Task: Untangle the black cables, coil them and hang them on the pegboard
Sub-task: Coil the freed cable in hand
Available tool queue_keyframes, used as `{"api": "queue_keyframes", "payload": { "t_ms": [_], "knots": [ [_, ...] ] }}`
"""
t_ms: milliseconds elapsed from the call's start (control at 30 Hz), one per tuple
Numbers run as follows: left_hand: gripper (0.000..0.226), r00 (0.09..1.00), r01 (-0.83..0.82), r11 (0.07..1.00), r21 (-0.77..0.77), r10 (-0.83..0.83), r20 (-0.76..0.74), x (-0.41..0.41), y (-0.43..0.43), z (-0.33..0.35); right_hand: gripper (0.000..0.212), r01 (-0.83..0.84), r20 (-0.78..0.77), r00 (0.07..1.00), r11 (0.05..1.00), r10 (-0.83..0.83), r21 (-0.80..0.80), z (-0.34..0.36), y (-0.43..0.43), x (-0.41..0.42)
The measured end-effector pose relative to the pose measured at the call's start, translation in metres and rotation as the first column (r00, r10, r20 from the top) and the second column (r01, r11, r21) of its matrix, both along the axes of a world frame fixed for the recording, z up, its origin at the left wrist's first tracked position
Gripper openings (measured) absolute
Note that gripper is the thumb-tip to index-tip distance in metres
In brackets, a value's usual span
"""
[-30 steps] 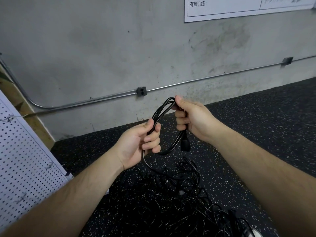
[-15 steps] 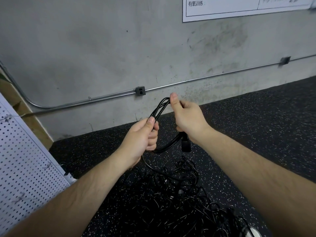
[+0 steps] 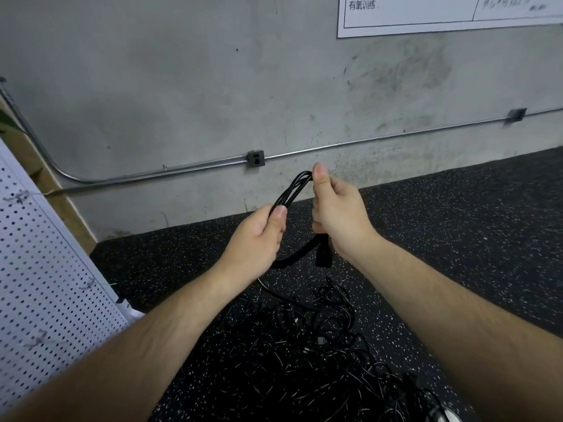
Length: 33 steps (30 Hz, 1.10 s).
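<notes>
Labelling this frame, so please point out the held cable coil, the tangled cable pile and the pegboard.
held cable coil (image 3: 293,190): head view, looped strands near its upper bend.
tangled cable pile (image 3: 304,345): head view, middle of the heap.
pegboard (image 3: 39,284): head view, its perforated white face.

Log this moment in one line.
left hand: grips cable coil | right hand: grips cable coil | cable pile: on floor

Speckled black floor (image 3: 457,239) carries a tangled pile of black cables (image 3: 310,354).
</notes>
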<state>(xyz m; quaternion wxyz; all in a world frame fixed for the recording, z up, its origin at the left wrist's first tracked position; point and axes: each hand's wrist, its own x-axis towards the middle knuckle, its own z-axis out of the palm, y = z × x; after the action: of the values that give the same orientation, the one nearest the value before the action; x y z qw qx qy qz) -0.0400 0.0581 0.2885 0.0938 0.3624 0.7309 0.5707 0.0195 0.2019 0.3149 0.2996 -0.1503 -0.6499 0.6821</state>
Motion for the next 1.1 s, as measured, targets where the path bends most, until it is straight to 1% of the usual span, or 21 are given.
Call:
{"api": "queue_keyframes", "payload": {
  "t_ms": [33,100,167,233,300,367,433,467,533,567,633,700,733,767,833,867,933,967,1033,1067,1100],
  "knots": [
    [0.036,0.995,0.06,0.998,-0.008,-0.059,0.081,0.001,-0.003,-0.001,0.046,-0.044,0.003,0.999,0.998,0.044,0.051,-0.003,0.002,0.001],
    [0.031,0.984,0.095,0.995,-0.02,-0.09,0.156,0.003,-0.008,-0.001,0.042,-0.098,0.028,0.995,0.989,0.096,0.111,-0.007,0.003,0.0],
    [0.028,0.981,0.066,0.998,0.02,-0.069,0.179,0.004,-0.011,0.006,0.039,-0.123,0.031,0.992,0.982,0.119,0.146,-0.009,0.002,-0.003],
    [0.027,0.986,0.033,0.998,0.056,-0.042,0.162,0.001,-0.012,0.012,0.037,-0.12,0.021,0.993,0.978,0.119,0.172,-0.006,-0.001,-0.005],
    [0.028,0.984,0.049,0.998,0.036,-0.055,0.171,-0.002,-0.012,0.016,0.035,-0.124,0.006,0.992,0.981,0.125,0.147,-0.004,-0.003,-0.006],
    [0.028,0.958,0.123,0.992,0.03,-0.126,0.256,0.0,-0.012,0.015,0.034,-0.103,0.001,0.995,0.986,0.103,0.13,-0.005,-0.006,-0.008],
    [0.028,0.92,0.174,0.983,0.066,-0.186,0.346,0.001,-0.009,0.012,0.035,-0.069,-0.002,0.998,0.985,0.071,0.159,-0.004,-0.012,-0.01],
    [0.027,0.908,0.169,0.981,0.093,-0.192,0.372,0.001,-0.008,0.012,0.034,-0.067,-0.011,0.997,0.984,0.07,0.165,-0.003,-0.014,-0.011],
    [0.029,0.91,0.137,0.981,0.139,-0.181,0.374,-0.004,-0.007,0.013,0.028,-0.112,-0.03,0.993,0.985,0.117,0.13,-0.002,-0.013,-0.011],
    [0.029,0.915,0.123,0.979,0.16,-0.174,0.363,-0.006,-0.008,0.016,0.03,-0.145,-0.003,0.989,0.982,0.147,0.122,-0.003,-0.01,-0.011],
    [0.03,0.92,0.101,0.973,0.206,-0.17,0.354,-0.011,-0.01,0.021,0.039,-0.193,0.128,0.976,0.971,0.175,0.143,-0.013,0.0,-0.009],
    [0.03,0.918,0.076,0.967,0.244,-0.163,0.362,-0.016,-0.012,0.026,0.032,-0.239,0.23,0.951,0.964,0.208,0.117,-0.027,0.008,-0.007],
    [0.03,0.916,0.062,0.964,0.258,-0.157,0.37,-0.019,-0.014,0.028,0.031,-0.302,0.302,0.917,0.947,0.259,0.105,-0.036,0.012,-0.005],
    [0.03,0.914,0.05,0.962,0.269,-0.153,0.377,-0.021,-0.016,0.029,0.036,-0.407,0.405,0.852,0.906,0.331,0.114,-0.045,0.015,-0.002],
    [0.031,0.909,0.034,0.956,0.293,-0.151,0.388,-0.027,-0.02,0.031,0.052,-0.646,0.622,0.644,0.752,0.446,0.13,-0.067,0.021,0.004],
    [0.031,0.908,0.029,0.952,0.305,-0.153,0.391,-0.03,-0.022,0.032,0.059,-0.732,0.688,0.551,0.669,0.472,0.127,-0.077,0.021,0.007],
    [0.031,0.907,0.017,0.947,0.321,-0.15,0.393,-0.035,-0.026,0.034,0.062,-0.821,0.759,0.419,0.565,0.498,0.083,-0.088,0.017,0.013],
    [0.031,0.907,0.011,0.945,0.327,-0.147,0.394,-0.037,-0.028,0.034,0.057,-0.846,0.786,0.376,0.528,0.49,0.076,-0.091,0.015,0.014],
    [0.031,0.907,0.002,0.942,0.336,-0.143,0.396,-0.04,-0.033,0.035,0.035,-0.886,0.841,0.317,0.452,0.439,0.099,-0.096,0.01,0.014],
    [0.031,0.907,-0.003,0.941,0.338,-0.14,0.398,-0.042,-0.035,0.034,0.024,-0.897,0.865,0.312,0.422,0.394,0.131,-0.096,0.01,0.016],
    [0.031,0.907,-0.008,0.941,0.34,-0.136,0.398,-0.044,-0.038,0.034,0.022,-0.895,0.883,0.33,0.408,0.332,0.181,-0.096,0.012,0.017]
  ]
}}
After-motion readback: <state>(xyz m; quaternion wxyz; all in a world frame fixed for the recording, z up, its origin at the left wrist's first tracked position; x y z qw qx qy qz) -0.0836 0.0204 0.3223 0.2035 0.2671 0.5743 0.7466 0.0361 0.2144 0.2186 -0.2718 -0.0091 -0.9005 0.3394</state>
